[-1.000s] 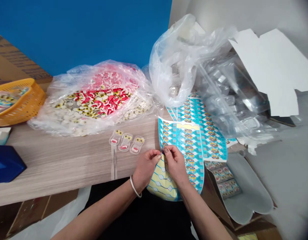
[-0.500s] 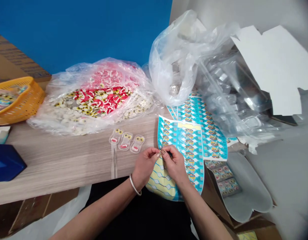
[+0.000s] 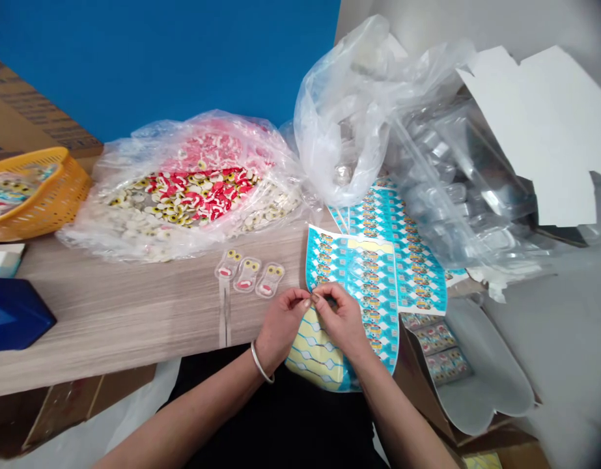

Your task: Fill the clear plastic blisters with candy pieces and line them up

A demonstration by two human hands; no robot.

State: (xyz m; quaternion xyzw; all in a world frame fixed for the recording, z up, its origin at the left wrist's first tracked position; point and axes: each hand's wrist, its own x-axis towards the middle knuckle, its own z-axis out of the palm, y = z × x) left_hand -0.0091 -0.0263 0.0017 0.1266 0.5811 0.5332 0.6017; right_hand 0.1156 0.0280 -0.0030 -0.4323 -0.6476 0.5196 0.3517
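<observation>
Along the front edge of a wood-grain table (image 3: 109, 319), the person's left hand (image 3: 282, 327), with a metal bangle (image 3: 260, 362) at the wrist, and right hand (image 3: 342, 319) met over a blue-and-yellow printed sheet (image 3: 351, 273). Both hands were pinching at the sheet's left edge, with their fingertips almost touching; whatever they gripped was too small to tell. The sheet lay across the table edge, its yellow wavy end (image 3: 314, 352) hanging below. Just left of it stood three clear blister packs (image 3: 249, 273). Further left lay a plastic bag of eyeball-shaped gummy sweets (image 3: 183, 195). More printed sheets (image 3: 417, 260) lay just right, beneath a bag of clear plastic trays (image 3: 344, 117).
</observation>
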